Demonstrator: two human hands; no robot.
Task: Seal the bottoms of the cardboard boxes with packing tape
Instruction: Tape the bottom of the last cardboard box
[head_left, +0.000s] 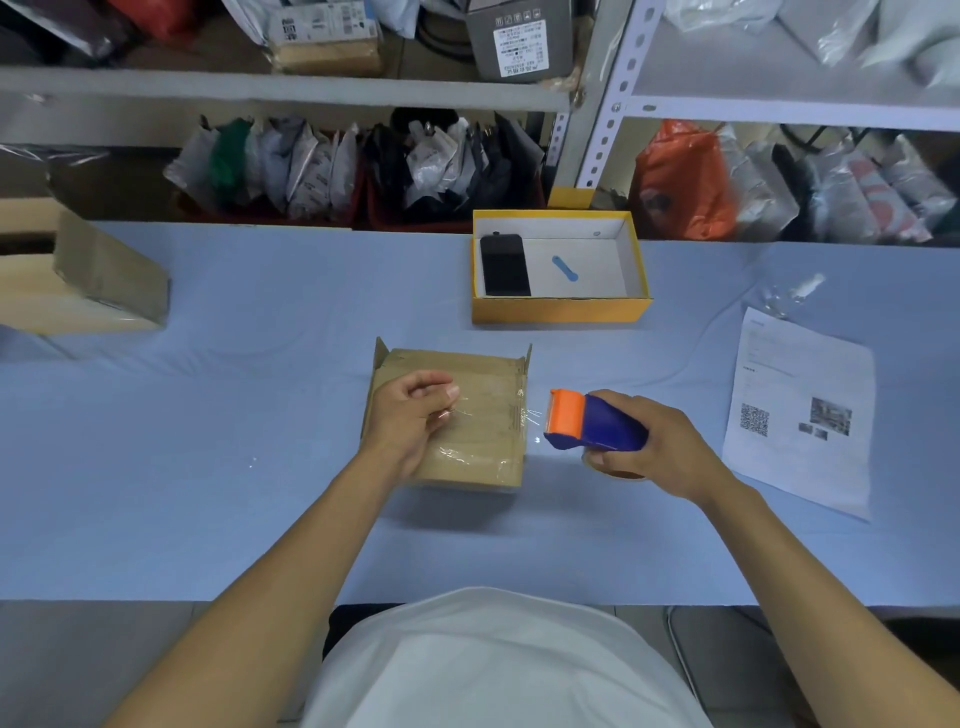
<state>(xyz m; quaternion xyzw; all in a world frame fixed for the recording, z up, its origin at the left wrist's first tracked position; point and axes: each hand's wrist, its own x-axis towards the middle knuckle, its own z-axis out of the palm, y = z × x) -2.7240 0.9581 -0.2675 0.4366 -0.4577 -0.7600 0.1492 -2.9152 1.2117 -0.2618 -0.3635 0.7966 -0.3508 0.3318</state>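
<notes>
A small brown cardboard box (483, 415) lies bottom-up on the blue table (208, 467), its surface shiny with clear tape. My left hand (410, 421) rests on the box's left half with the fingers curled and the thumb pointing right along a tape strip. My right hand (654, 441) grips a blue tape dispenser with an orange head (587, 423) just off the box's right edge. A short stretch of clear tape (532, 413) runs from the dispenser head to the box edge.
A yellow open box (561, 312) holding a black phone (505, 265) and a blue tool stands behind. A printed sheet (800, 410) lies at the right, a folded cardboard box (93, 280) at far left. Shelves of bagged goods run along the back.
</notes>
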